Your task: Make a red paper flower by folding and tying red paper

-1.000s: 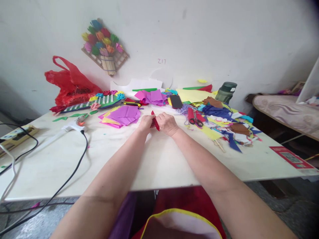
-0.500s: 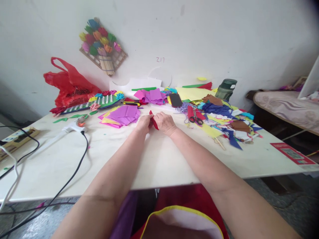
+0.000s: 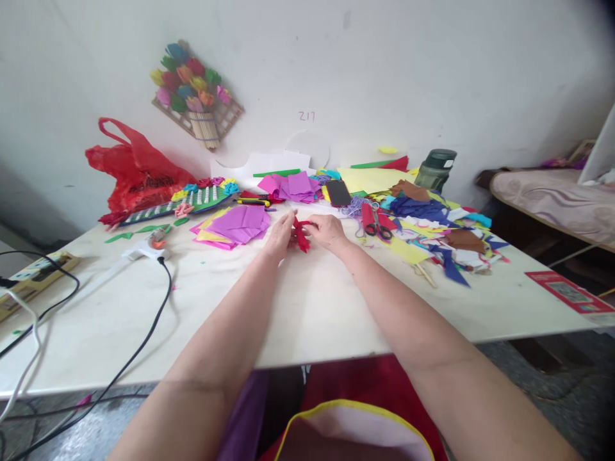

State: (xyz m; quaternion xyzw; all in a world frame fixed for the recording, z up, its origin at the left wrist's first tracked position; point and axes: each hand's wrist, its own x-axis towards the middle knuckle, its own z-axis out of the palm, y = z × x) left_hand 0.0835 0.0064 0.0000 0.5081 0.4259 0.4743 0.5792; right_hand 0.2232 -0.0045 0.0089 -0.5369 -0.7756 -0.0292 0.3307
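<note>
A crumpled piece of red crepe paper (image 3: 302, 239) is between my two hands over the middle of the table. My left hand (image 3: 280, 235) closes on its left side, with the fingertips partly hidden behind the paper. From the other side, my right hand (image 3: 330, 230) pinches the paper's upper right part between thumb and fingers. Just left of my hands lies a stack of purple, pink and yellow paper squares (image 3: 240, 224). To the right, a pair of scissors (image 3: 377, 224) rests on red paper.
A white glue gun (image 3: 147, 248) with a black cord (image 3: 161, 326) lies at left near a power strip (image 3: 33, 282). Paper scraps (image 3: 461, 240), a phone (image 3: 339, 193) and a green bottle (image 3: 435, 171) fill the back right. A red plastic bag (image 3: 139, 169) stands back left.
The red paper has gone from a narrow folded shape to a crumpled, spread one. My right hand has shifted slightly right, and my left fingers have straightened upward.
</note>
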